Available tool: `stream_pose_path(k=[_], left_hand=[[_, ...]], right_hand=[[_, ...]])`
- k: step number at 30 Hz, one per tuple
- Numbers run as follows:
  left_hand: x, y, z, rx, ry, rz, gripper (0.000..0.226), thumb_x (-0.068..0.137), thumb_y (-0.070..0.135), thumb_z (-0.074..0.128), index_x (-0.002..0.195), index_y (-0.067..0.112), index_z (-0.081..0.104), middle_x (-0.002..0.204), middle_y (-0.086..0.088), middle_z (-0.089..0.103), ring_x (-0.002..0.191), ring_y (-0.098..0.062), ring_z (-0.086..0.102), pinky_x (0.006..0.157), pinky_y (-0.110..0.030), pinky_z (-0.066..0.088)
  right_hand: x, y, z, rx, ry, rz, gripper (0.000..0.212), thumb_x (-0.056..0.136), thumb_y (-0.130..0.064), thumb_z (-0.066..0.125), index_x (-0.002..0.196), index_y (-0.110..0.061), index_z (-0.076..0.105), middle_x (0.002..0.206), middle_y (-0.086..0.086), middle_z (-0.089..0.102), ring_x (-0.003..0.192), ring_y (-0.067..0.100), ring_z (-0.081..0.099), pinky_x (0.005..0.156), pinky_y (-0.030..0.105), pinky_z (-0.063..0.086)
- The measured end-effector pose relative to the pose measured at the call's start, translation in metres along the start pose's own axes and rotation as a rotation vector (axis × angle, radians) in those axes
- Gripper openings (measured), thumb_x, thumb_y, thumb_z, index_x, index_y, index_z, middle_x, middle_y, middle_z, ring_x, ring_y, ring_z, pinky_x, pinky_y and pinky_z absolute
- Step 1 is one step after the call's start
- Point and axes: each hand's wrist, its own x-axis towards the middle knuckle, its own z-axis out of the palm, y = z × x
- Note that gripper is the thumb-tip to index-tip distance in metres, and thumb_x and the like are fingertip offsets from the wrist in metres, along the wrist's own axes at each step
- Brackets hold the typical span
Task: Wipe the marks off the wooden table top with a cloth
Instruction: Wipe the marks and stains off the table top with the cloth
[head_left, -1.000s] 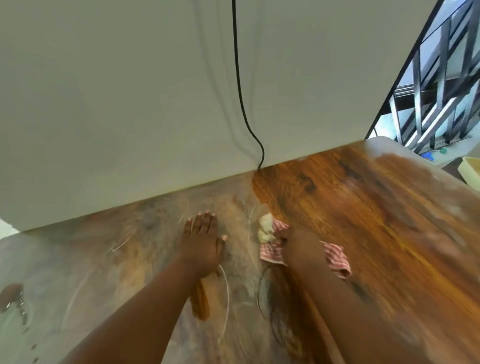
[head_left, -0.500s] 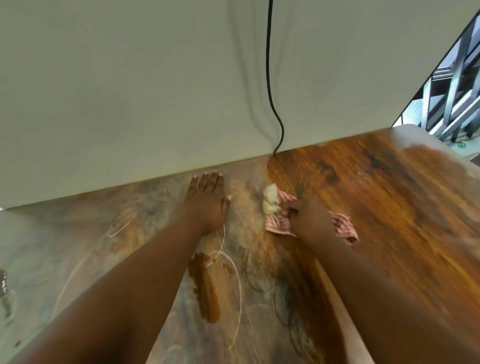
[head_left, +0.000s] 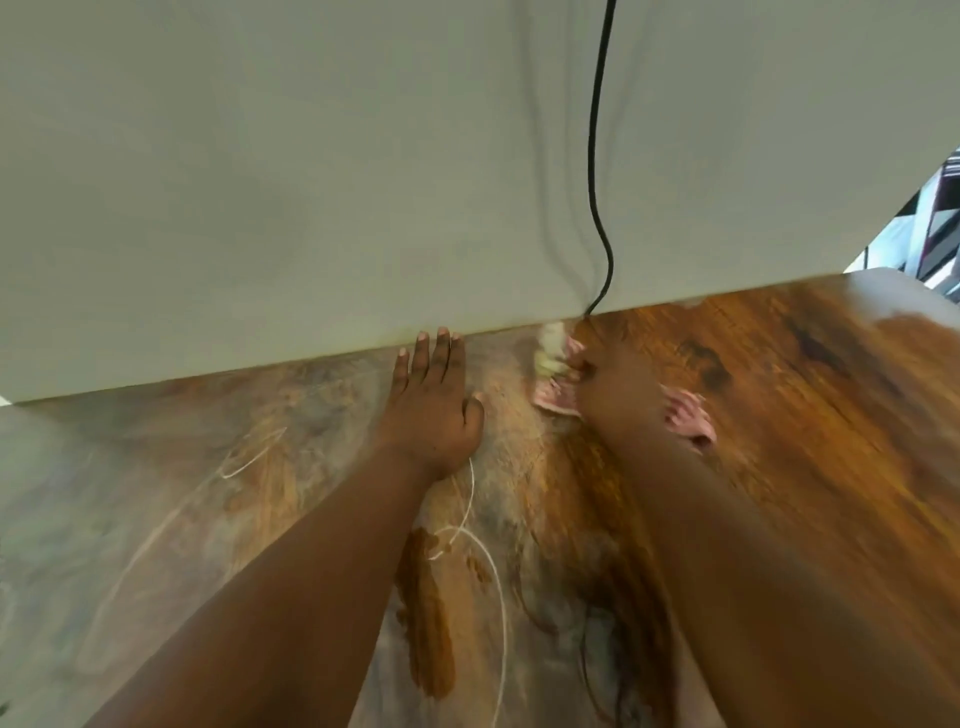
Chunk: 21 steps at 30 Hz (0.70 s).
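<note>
Wall: pale and plain, it rose straight from the far edge of the tabletop (head_left: 779, 415), with a black cable (head_left: 597, 156) hanging down it and meeting the wood just beside the cloth.
Tabletop: the right part showed warm bare grain, while the left and middle lay under a grey-white haze with thin white scrawled lines (head_left: 488, 571) and a brown smear (head_left: 426, 613) (most of the marks were on our left, well apart from the cloth).
Cloth: a pink-striped rag (head_left: 556, 400) with a pale yellowish end lay bunched against the wall edge, its two ends showing on either side of the hand.
Right hand: our right hand (head_left: 618, 395) was pressed down on the cloth, its grip clenched around the fabric, though blur hid the fingers.
Left hand: our left hand (head_left: 431, 410) lay flat and released on the hazy wood, fingertips touching the wall, holding nothing.
Risk, cable: we judged a stroke toward the wall could snag or tug the cable, since the cloth sat right at its foot.
Risk, smearing: we thought our planted left palm could pick up the haze and print it onto cleaned wood.
Risk, coverage: a bunched cloth might skip over the thin lines rather than lift them.
</note>
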Motion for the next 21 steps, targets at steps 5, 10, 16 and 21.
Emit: stream_pose_path(k=[5,10,16,21], left_hand=[[-0.001,0.002,-0.004,-0.043,0.023,-0.006,0.077,0.086,0.039,0.018,0.152,0.008,-0.007,0.16,-0.011,-0.01,0.145,-0.023,-0.022,0.115,-0.034,-0.018],[-0.001,-0.001,-0.002,-0.021,0.01,0.021,0.076,0.09,0.036,0.021,0.149,0.007,-0.018,0.159,-0.011,-0.017,0.142,-0.02,-0.027,0.116,-0.035,-0.018],[-0.002,0.001,-0.001,-0.024,0.026,-0.003,0.077,0.089,0.037,0.021,0.148,0.008,-0.019,0.159,-0.01,-0.017,0.143,-0.021,-0.026,0.117,-0.037,-0.015],[-0.002,0.002,-0.003,-0.051,0.052,-0.012,0.079,0.088,0.035,0.025,0.147,0.007,-0.019,0.159,-0.012,-0.016,0.144,-0.023,-0.023,0.116,-0.035,-0.017]], right_hand=[[-0.018,-0.044,0.022,0.104,-0.124,-0.221,0.026,0.077,-0.01,0.056,0.096,-0.021,0.071,0.098,0.008,0.062,0.087,0.027,0.057,0.072,0.028,0.04],[-0.015,-0.011,0.003,0.079,-0.233,-0.017,0.019,0.078,-0.011,0.055,0.079,-0.028,0.065,0.089,-0.006,0.064,0.076,0.013,0.055,0.065,0.024,0.038],[0.054,-0.041,0.026,-0.024,0.053,0.016,0.029,0.081,-0.01,0.049,0.103,-0.016,0.067,0.106,0.01,0.058,0.097,0.032,0.058,0.079,0.037,0.05],[0.041,-0.018,0.024,0.092,-0.161,-0.358,0.033,0.08,-0.006,0.056,0.103,-0.024,0.072,0.107,0.007,0.064,0.097,0.026,0.058,0.078,0.028,0.042]])
